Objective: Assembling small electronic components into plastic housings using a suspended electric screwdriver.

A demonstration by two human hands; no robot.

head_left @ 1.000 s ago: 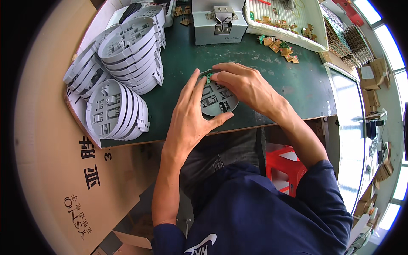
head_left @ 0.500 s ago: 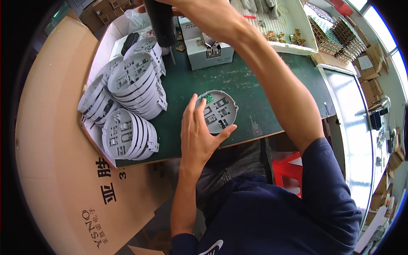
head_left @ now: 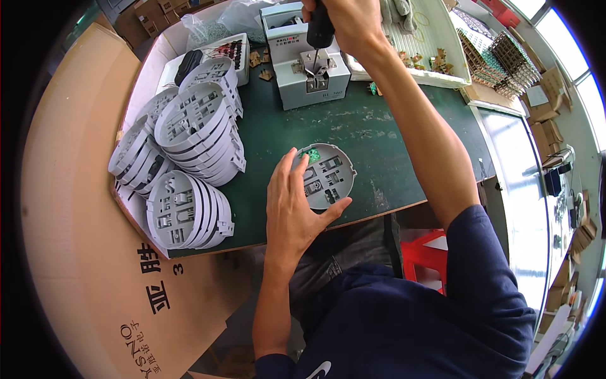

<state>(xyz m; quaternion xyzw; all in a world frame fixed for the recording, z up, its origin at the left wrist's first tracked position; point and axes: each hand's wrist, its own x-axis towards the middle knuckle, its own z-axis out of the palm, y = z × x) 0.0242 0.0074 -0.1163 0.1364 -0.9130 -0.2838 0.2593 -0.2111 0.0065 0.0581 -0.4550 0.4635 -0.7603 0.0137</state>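
Observation:
My left hand (head_left: 292, 199) spans the near left rim of a round grey plastic base (head_left: 339, 176) lying on the green table, its fingers at the left edge and thumb at the near right edge. A small green circuit board (head_left: 313, 155) sits in the base beside my fingertips. Further away, my right hand (head_left: 353, 22) is wrapped around a black electric screwdriver (head_left: 321, 31) that points down. Its thin bit meets the metal outlet on top of a grey screw feeder box (head_left: 314, 90); whether a screw is on the tip cannot be made out.
Stacks of similar grey bases (head_left: 192, 117) stand at the left table edge. Behind them is a white tray (head_left: 243, 60) of red and black parts. A white ribbed tray (head_left: 435, 77) with brownish pieces lies at the far right. A red stool (head_left: 424, 256) stands below the table edge.
My right hand has brought the screwdriver rightwards from the box's left side onto the feeder outlet. My left hand stays on the base; the whole view has shifted slightly.

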